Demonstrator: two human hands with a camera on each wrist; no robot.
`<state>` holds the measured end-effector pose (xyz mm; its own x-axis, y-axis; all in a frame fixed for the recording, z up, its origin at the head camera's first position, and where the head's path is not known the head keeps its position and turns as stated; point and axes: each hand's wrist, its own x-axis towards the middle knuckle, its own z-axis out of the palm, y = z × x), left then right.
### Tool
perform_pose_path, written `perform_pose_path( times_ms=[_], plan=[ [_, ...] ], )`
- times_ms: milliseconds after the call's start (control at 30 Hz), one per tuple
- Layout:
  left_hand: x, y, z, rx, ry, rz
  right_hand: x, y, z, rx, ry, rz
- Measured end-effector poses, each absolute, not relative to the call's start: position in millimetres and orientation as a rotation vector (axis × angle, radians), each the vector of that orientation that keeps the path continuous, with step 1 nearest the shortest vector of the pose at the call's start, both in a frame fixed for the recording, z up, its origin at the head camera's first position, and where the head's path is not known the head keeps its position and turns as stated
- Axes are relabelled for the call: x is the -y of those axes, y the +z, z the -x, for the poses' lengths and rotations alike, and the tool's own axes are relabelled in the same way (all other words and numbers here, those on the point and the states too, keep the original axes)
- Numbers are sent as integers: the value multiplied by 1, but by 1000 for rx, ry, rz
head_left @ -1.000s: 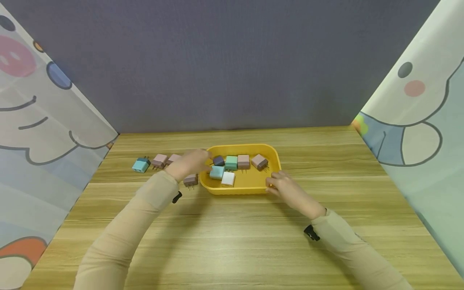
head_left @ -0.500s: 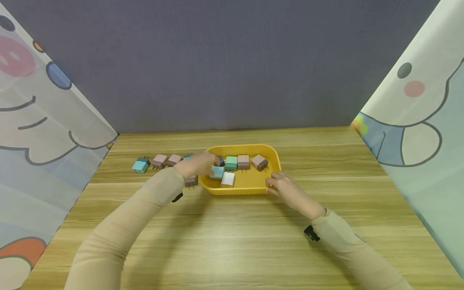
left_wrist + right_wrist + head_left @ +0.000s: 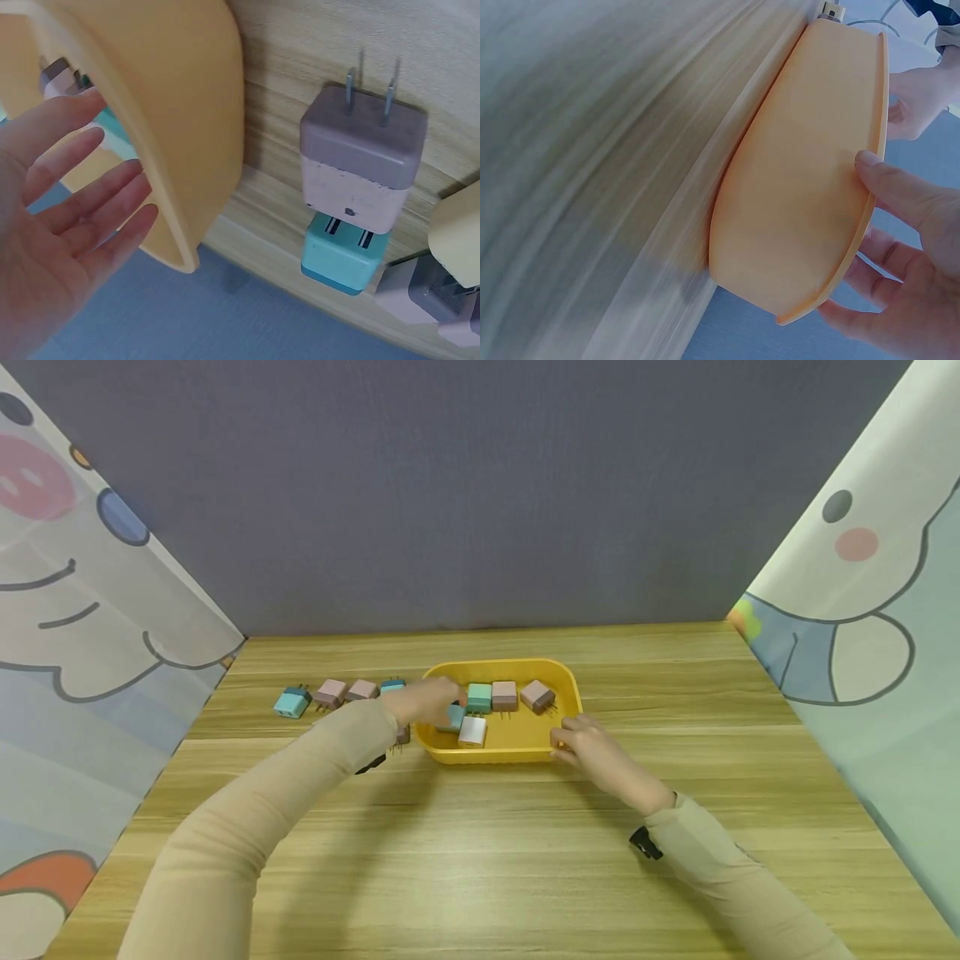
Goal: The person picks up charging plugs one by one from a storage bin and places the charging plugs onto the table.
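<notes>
A yellow plastic tray point(image 3: 498, 756) stands on the table with several plug-in chargers in it. Among these are a green charger point(image 3: 479, 697), two pink ones, a white charger point(image 3: 472, 732) and a light blue charger point(image 3: 452, 719). My left hand point(image 3: 426, 700) reaches over the tray's left side and partly covers the light blue charger. In the left wrist view its fingers point(image 3: 112, 199) look relaxed, with nothing visible held between them. My right hand point(image 3: 597, 757) pinches the tray's front right rim, thumb point(image 3: 889, 184) on the outside wall and fingers on the inner side.
Left of the tray lie more chargers: a teal charger point(image 3: 291, 702), a pink charger point(image 3: 330, 693), another pink charger point(image 3: 363, 690), a blue charger point(image 3: 392, 684) and a mauve-and-pink charger point(image 3: 360, 161) near the tray wall. A grey panel point(image 3: 480, 493) rises behind the table.
My left hand has moved rightward and further over the tray, now covering the dark charger and part of the light blue one. My right hand stays on the rim.
</notes>
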<state>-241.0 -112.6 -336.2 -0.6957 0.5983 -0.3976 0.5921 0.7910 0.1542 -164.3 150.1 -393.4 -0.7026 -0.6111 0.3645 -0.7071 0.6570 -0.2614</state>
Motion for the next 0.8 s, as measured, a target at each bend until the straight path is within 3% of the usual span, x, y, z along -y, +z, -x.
perform_pose_path(
  times_ms=[800],
  plan=[
    [94, -351, 256, -2463, -150, -948, -150, -394, 166, 2646, 564, -1053]
  ],
)
